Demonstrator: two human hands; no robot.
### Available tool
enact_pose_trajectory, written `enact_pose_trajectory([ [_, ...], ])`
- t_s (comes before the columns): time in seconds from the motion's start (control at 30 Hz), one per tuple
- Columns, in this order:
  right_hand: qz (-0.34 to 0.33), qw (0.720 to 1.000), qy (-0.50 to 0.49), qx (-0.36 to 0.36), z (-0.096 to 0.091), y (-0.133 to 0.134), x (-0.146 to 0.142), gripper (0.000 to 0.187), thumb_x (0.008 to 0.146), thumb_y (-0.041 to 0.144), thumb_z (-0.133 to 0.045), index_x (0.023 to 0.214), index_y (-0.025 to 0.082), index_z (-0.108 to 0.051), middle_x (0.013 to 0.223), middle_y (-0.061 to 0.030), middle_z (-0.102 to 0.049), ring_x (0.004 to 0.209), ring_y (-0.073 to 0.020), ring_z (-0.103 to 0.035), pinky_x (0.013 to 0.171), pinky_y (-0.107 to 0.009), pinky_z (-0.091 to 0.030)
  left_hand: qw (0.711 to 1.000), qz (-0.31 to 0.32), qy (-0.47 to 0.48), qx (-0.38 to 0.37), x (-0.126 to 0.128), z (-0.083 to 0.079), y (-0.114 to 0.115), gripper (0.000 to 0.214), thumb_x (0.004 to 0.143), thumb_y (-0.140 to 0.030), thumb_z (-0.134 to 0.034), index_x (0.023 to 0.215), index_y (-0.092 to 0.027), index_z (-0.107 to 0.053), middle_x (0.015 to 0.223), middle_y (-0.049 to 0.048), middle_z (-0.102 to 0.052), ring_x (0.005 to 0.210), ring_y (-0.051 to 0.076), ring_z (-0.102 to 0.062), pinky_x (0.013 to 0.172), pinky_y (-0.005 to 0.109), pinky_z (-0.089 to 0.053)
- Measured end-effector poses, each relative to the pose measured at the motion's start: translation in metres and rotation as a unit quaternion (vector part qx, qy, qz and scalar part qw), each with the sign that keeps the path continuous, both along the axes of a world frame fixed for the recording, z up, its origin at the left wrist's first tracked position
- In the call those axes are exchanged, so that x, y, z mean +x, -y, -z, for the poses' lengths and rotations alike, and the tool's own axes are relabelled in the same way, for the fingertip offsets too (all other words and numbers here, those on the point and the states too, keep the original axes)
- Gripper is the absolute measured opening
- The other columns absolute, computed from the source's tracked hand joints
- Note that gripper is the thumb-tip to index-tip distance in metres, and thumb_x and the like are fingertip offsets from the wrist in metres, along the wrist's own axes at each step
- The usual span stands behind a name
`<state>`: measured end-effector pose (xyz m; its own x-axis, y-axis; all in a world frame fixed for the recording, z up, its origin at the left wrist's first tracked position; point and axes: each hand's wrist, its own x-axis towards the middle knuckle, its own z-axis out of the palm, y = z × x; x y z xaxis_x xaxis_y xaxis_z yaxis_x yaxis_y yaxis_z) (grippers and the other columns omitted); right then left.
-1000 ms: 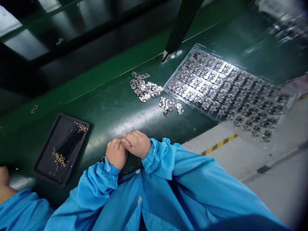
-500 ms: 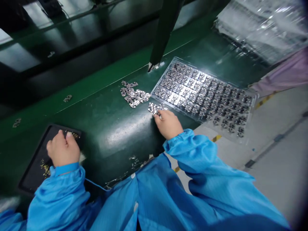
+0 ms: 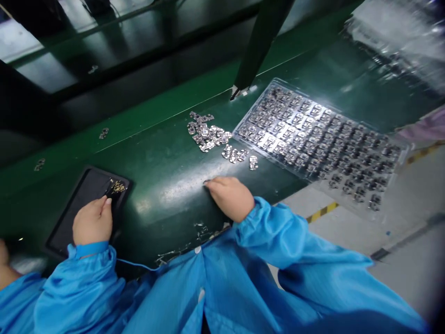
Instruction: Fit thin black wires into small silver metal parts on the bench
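My left hand [image 3: 93, 221] is closed in a pinch over a shallow black tray [image 3: 74, 199]. A thin dark tip seems to reach from its fingers, too small to name. Tiny gold-coloured pieces [image 3: 118, 186] lie in the tray's far corner, just beyond those fingertips. My right hand [image 3: 231, 197] pinches a small dark part [image 3: 206, 183] above the green tabletop. Beyond it lie a small cluster of silvery metal parts [image 3: 233, 154], one single part [image 3: 253, 162] and a larger heap [image 3: 208, 133].
A clear plastic tray [image 3: 301, 175] filled with rows of similar parts overhangs the table's right edge. Stacked clear trays [image 3: 399, 37] stand at the far right. A green post [image 3: 259, 46] rises behind the heap. Another person's hand [image 3: 4, 260] shows at the left edge.
My right hand has left the small cluster and come left and nearer, with a part in its fingers. My left hand has drawn back a little from the gold pieces. The view has shifted.
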<state>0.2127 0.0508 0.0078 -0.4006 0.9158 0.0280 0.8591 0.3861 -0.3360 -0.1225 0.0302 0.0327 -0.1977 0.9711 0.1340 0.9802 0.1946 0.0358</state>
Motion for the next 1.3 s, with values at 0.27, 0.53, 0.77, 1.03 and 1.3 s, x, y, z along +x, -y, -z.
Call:
enact_pose_trajectory([
  [0.27, -0.087, 0.992, -0.015, -0.091, -0.004, 0.035, -0.046, 0.023, 0.079, 0.023, -0.048, 0.096, 0.022, -0.062, 0.106, -0.0108, -0.059, 0.083, -0.0241, -0.055, 0.064, -0.035, -0.046, 0.969, 0.231, -0.061, 0.057, 0.048, -0.002, 0.017, 0.022, 0.080, -0.022, -0.040, 0.087, -0.012, -0.059, 0.078, 0.0100, -0.065, 0.072, 0.019, -0.059, 0.068, 0.032, -0.046],
  [0.53, 0.012, 0.957, -0.208, -0.203, -0.013, 0.020, -0.054, 0.030, 0.078, 0.035, -0.048, 0.102, 0.021, -0.059, 0.091, -0.0045, -0.066, 0.087, -0.0188, -0.060, 0.076, -0.033, -0.047, 0.941, 0.334, 0.017, 0.051, 0.091, 0.009, 0.031, 0.015, 0.080, -0.019, -0.043, 0.086, -0.015, -0.057, 0.078, 0.0056, -0.065, 0.072, 0.015, -0.059, 0.070, 0.027, -0.047],
  [0.77, -0.018, 0.927, -0.273, -0.258, -0.020, 0.022, -0.049, 0.026, 0.082, 0.032, -0.041, 0.073, 0.026, -0.064, 0.067, 0.0036, -0.065, 0.066, -0.0135, -0.061, 0.060, -0.026, -0.047, 0.945, 0.322, 0.056, 0.016, 0.093, 0.017, 0.036, 0.019, 0.082, -0.022, -0.041, 0.088, -0.017, -0.058, 0.079, 0.0048, -0.065, 0.070, 0.015, -0.059, 0.067, 0.029, -0.048],
  [1.03, 0.115, 0.804, -0.351, -0.465, -0.003, 0.036, -0.046, 0.024, 0.076, 0.038, -0.047, 0.071, 0.021, -0.063, 0.066, -0.0008, -0.065, 0.043, -0.0102, -0.052, 0.033, -0.022, -0.038, 0.946, 0.308, 0.104, 0.009, 0.122, 0.024, 0.052, 0.020, 0.081, -0.022, -0.043, 0.094, -0.017, -0.056, 0.076, 0.0032, -0.064, 0.068, 0.014, -0.056, 0.066, 0.028, -0.047],
  [1.3, 0.281, 0.694, -0.456, -0.481, -0.001, 0.027, -0.049, 0.025, 0.071, 0.041, -0.054, 0.077, 0.017, -0.058, 0.064, -0.0001, -0.059, 0.041, -0.0071, -0.047, 0.032, -0.018, -0.035, 0.961, 0.224, 0.118, 0.109, 0.146, 0.040, 0.053, 0.014, 0.079, -0.018, -0.046, 0.084, -0.018, -0.059, 0.074, 0.0024, -0.063, 0.074, 0.015, -0.054, 0.073, 0.029, -0.044],
])
